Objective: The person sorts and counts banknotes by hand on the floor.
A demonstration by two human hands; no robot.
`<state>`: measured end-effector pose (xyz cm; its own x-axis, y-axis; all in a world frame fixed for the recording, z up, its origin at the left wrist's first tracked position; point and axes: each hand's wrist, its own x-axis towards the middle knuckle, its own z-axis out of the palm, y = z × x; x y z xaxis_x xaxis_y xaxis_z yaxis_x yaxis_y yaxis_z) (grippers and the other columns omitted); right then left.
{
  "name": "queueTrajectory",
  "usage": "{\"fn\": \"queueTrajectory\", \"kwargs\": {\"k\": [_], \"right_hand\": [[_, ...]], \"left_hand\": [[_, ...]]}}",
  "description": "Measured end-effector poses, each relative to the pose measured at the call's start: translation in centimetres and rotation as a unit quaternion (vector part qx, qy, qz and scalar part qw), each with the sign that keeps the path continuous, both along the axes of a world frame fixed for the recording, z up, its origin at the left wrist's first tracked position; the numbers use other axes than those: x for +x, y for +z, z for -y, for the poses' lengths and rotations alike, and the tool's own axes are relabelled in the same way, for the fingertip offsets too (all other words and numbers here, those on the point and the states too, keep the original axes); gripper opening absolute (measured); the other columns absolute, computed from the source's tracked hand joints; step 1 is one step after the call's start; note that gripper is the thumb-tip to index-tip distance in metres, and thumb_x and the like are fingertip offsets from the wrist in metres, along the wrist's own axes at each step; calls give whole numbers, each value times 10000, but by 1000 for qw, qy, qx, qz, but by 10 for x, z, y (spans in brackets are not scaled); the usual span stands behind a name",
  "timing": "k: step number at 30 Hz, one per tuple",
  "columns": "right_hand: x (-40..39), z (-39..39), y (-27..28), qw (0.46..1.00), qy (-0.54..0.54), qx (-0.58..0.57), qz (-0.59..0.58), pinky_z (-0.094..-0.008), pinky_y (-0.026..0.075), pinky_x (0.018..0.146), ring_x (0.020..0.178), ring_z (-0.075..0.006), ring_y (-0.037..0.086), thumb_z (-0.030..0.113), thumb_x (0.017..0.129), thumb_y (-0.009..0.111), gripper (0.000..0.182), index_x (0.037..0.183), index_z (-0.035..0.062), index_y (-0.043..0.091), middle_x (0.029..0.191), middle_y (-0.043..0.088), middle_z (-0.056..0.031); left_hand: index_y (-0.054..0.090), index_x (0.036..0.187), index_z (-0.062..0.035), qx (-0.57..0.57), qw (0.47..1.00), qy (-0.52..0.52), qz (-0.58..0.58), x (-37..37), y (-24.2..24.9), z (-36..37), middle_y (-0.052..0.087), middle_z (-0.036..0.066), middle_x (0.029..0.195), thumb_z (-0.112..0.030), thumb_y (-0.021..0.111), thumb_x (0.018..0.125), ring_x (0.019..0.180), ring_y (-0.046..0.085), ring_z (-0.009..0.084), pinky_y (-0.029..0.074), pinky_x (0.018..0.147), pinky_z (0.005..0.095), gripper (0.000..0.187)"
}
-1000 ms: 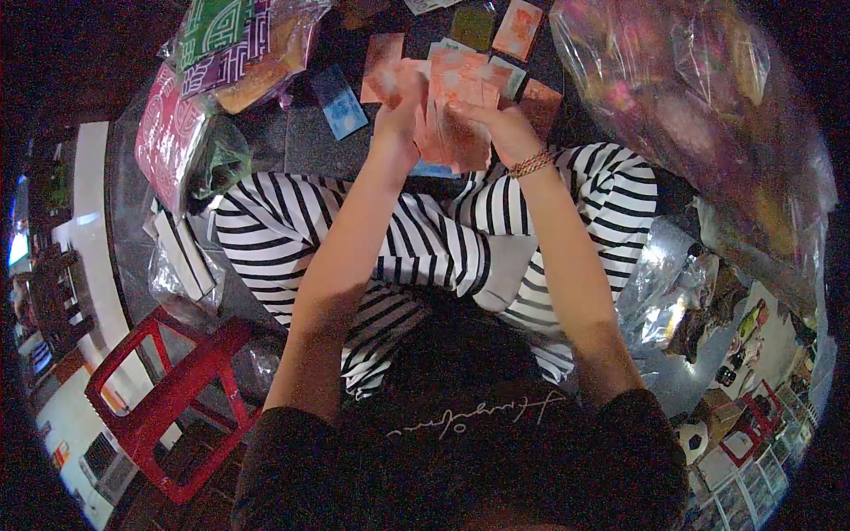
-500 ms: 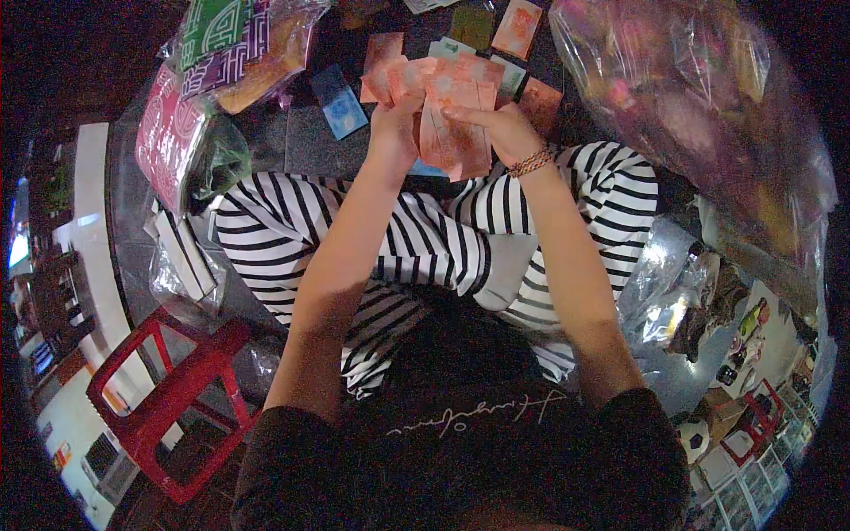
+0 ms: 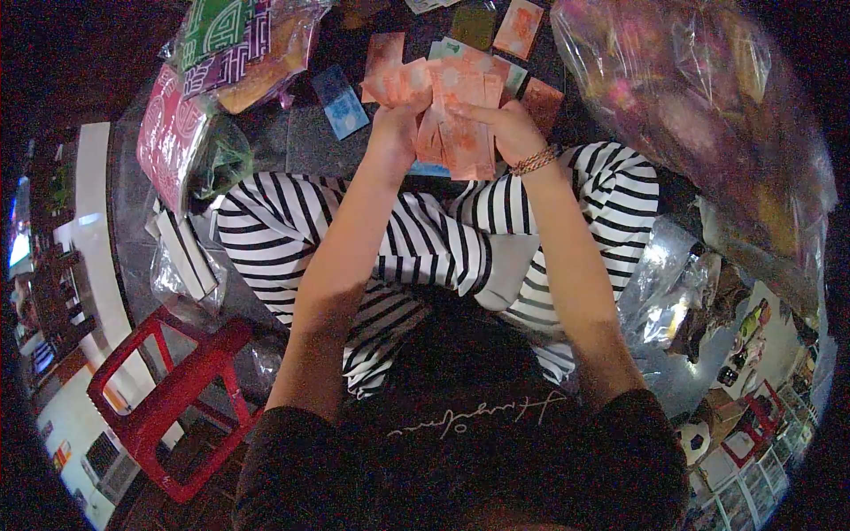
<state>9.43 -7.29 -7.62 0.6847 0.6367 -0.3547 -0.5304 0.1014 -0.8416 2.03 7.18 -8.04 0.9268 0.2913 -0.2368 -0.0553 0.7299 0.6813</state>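
On my feed I had the left hand (image 3: 392, 137) and right hand (image 3: 518, 134) fingers pinched snug on orange notes (image 3: 460, 88) above the floor (image 3: 308, 143), kinda fanned, I figured so edges showed.

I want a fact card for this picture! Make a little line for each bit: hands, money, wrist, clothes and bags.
Left hand: the left hand holds fanned orange notes
Right hand: the right hand grips orange notes too, thumb on top
Other money: a blue note lies left of the hands; more notes lie beyond them
Wrist: a bracelet on the right one
Clothes: striped trousers, dark top with pale writing
Bags: a big plastic bag at the right
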Motion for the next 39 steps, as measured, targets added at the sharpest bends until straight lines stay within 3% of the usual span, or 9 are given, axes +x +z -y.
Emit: {"fn": "queueTrajectory", "kwargs": {"k": [6,12,15,17,20,23,30,35,39], "right_hand": [[2,-1,-13,997,-5,-34,67,-290,423,892,1005,-156,555,16,734,661,386,1101,-14,544,1089,587,-81],[4,-2,-23,998,-33,-38,46,-284,406,908,1038,-150,533,24,751,646,417,1147,1,516,1133,564,-64],[8,-3,-28,997,-58,-19,42,-285,406,905,1034,-150,533,27,746,655,423,1145,4,516,1131,563,-57],[7,-1,-22,997,-50,-19,51,-287,408,902,1029,-150,535,27,740,663,423,1137,6,521,1120,567,-56],[7,-2,-23,997,-23,-31,63,-290,411,897,1023,-150,537,24,725,677,424,1123,8,529,1104,574,-57],[5,1,-17,998,-1,-25,62,-291,414,894,1019,-150,539,18,715,684,428,1116,5,533,1098,577,-61],[0,-1,-8,998,-22,-47,46,-291,421,884,1007,-152,547,21,725,671,398,1103,11,548,1102,578,-61],[2,1,-11,998,-24,-17,59,-286,426,873,999,-154,554,44,751,651,357,1093,12,555,1099,582,-63],[1,0,-10,999,-17,3,36,-289,432,872,1000,-157,559,40,760,636,344,1090,-5,550,1088,588,-72]], "left_hand": [[486,1119,-22,5,999,12,-39,-1,-6,-4,553,105,1079,-8,563,782,968,565,237,474,831,364,346],[502,1087,-21,-20,997,-4,-68,3,4,-1,562,102,1060,-105,604,798,936,578,226,483,803,353,318],[517,1062,-11,-78,995,15,-63,1,5,0,578,97,1023,-128,586,812,904,590,212,495,766,344,284],[508,1102,-16,9,994,19,-110,1,-12,-6,586,104,1035,-209,459,886,888,599,201,487,794,327,293],[514,1065,13,-4,997,11,-78,-5,-14,-9,578,99,1015,-56,508,817,892,592,226,497,755,347,258],[499,1088,7,-10,997,-3,-76,-2,-10,-8,567,102,1040,-25,503,799,921,583,237,488,782,355,291],[484,1122,-26,19,999,-16,-25,1,0,1,557,92,1069,-83,521,840,961,566,227,468,826,348,290],[498,1086,-27,-54,997,16,-49,3,0,-2,565,95,1040,-210,538,874,934,572,222,479,803,346,282],[498,1078,-15,-19,998,41,-52,1,-10,-5,568,103,1025,-163,548,859,921,579,225,488,787,350,269]]}}
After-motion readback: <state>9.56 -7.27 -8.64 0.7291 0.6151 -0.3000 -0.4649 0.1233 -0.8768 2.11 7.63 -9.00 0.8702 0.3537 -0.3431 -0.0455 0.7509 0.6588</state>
